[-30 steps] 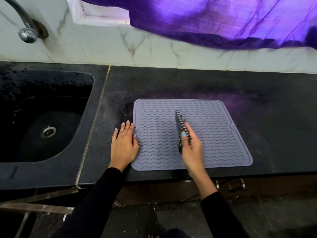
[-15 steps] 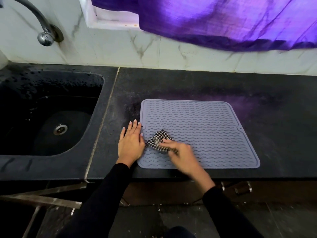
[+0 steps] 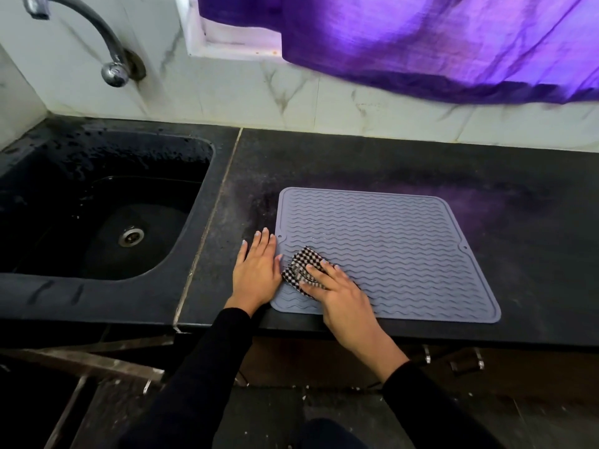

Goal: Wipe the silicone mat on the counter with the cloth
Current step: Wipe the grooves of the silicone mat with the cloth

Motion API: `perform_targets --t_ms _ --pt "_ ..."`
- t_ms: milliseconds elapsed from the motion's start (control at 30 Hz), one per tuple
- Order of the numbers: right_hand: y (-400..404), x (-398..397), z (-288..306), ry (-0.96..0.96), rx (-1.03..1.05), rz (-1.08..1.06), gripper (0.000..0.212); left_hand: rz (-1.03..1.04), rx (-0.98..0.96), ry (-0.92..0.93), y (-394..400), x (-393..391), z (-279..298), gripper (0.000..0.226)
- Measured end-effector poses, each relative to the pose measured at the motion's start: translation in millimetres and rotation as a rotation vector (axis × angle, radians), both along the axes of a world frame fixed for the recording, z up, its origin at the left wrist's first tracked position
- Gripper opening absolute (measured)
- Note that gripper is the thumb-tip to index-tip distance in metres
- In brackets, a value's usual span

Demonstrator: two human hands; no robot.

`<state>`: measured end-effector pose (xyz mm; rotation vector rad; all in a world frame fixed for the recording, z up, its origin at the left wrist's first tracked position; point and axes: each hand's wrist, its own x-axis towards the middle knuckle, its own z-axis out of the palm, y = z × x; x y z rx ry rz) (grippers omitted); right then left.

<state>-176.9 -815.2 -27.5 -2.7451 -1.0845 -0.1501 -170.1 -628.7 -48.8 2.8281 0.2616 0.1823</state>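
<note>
Right hand [image 3: 337, 288]: fingers flat, pressing cloth [image 3: 299, 265] onto mat [image 3: 405, 251] at its near-left corner. Left hand [image 3: 257, 270]: flat on table [image 3: 421, 163], touching mat's left edge. Unwiped mat lies right of and beyond the cloth; right hand nearer.

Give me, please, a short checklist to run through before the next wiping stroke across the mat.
1. Cloth under right hand, fingers flat on it: ok.
2. Left hand steadying the silicone mat at its left edge: ok.
3. Mat lying flat on the counter: ok.
4. Mat surface to the right free of objects: ok.
5. Mat's near edge close to the counter front: ok, but watch it.
6. Cloth damp enough: cannot tell.
</note>
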Motion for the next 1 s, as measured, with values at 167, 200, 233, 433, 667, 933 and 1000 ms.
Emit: perform_targets --t_ms 167,200,233,433,667,933,1000 --pt "-18 -1 16 -0.088 -0.053 -0.078 0.044 0.003 0.011 0.007 1 0 -1 0.085" --pt "-20 1 18 -0.043 -0.09 -0.115 0.044 0.002 0.005 0.008 1 0 -1 0.084" --pt "-24 4 25 0.058 -0.126 -0.169 0.044 0.0 -0.005 0.005 1 0 0 0.081" --pt "-18 30 75 0.489 0.454 -0.497 0.042 0.018 -0.04 -0.028 -1 -3 0 0.074" --pt "21 -10 28 0.21 -0.019 -0.117 0.047 0.02 0.009 -0.029 -2 -2 2 0.073" --pt "-2 -7 37 0.116 -0.146 -0.24 0.038 0.007 0.008 -0.014 0 -2 0 0.078" --pt "-6 -6 48 0.196 -0.177 -0.348 0.039 0.005 0.004 -0.018 -1 -2 0 0.074"
